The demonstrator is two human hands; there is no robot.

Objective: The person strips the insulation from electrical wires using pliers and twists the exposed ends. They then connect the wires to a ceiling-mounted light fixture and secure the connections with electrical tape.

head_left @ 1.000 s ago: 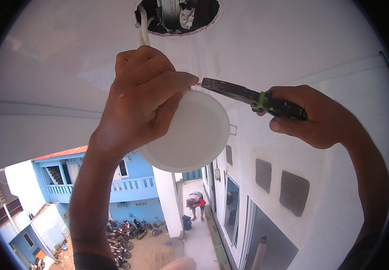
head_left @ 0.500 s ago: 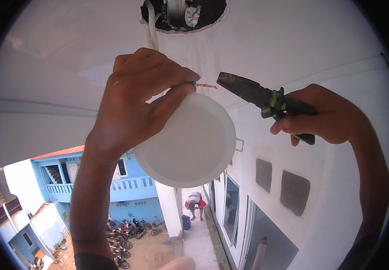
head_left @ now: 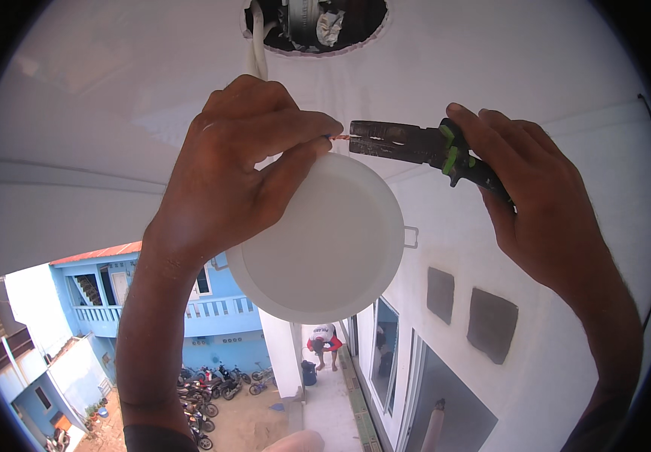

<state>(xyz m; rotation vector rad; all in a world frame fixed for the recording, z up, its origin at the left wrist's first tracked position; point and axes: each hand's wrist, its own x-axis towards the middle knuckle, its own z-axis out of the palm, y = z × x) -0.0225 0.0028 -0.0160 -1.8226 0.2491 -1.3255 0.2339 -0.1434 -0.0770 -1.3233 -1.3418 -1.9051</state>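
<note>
Between thumb and forefinger, my left hand [head_left: 242, 162] pinches a blue-sheathed wire whose bare twisted copper end [head_left: 343, 138] points right. The jaws of black-and-green pliers [head_left: 397, 143] are at that copper end, covering its tip. My right hand [head_left: 540, 184] is wrapped round the pliers' handles, its forefinger and thumb along them. Just below my left fingers hangs a round white ceiling light [head_left: 318, 241] with a small wire clip at its right edge. Pale cables [head_left: 257, 45] run down from a round ceiling hole [head_left: 363, 26] to behind my left hand.
A white wall [head_left: 536, 248] with two grey patches and window openings is on the right. Far below, a person [head_left: 324, 343] bends over on a walkway beside a dark bucket [head_left: 309, 372]. Parked motorbikes [head_left: 205, 407] stand by a blue building [head_left: 224, 316].
The pliers have moved left and turned nearly level, their jaws now at the copper end. My right hand has shifted its grip on the handles. The light sits slightly further right and lower.
</note>
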